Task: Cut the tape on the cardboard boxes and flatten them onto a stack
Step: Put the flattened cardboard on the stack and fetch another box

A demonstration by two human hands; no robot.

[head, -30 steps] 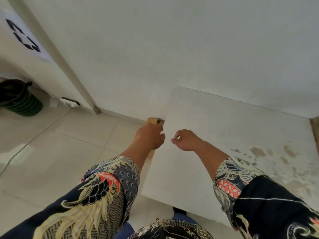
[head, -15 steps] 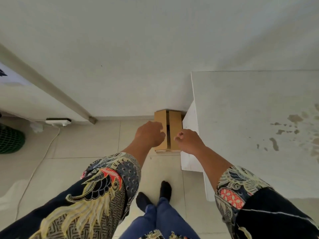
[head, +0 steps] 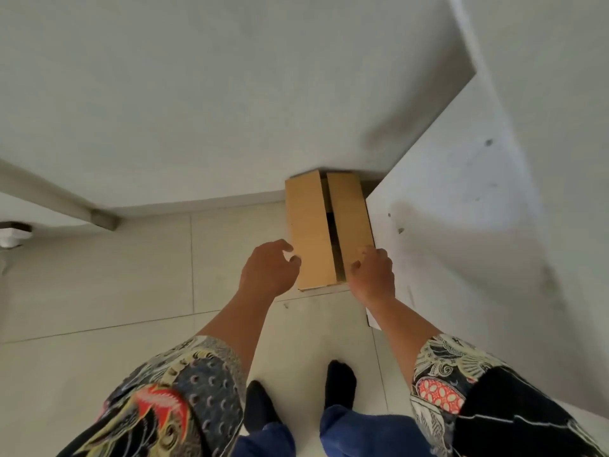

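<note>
A brown cardboard box (head: 309,232) stands on the floor tiles against the wall, squeezed beside a white table. Its two top flaps lie shut with a dark gap between them, and no tape shows along it. My left hand (head: 267,272) hovers at the box's near left edge with loosely curled fingers that hold nothing. My right hand (head: 374,273) is over the near right corner, its curled fingertips on the right flap (head: 349,219). Whether it grips the flap or holds something small is hidden.
The white table (head: 478,232), its top marked with smudges, fills the right side. A white wall (head: 230,94) runs behind the box. A grey post (head: 59,201) and a white socket block (head: 11,237) are at the left. My dark-socked feet (head: 339,384) stand on pale floor tiles.
The view has swung left and down from the tabletop to the floor. The box came into full sight, and both hands have lowered toward its near end.
</note>
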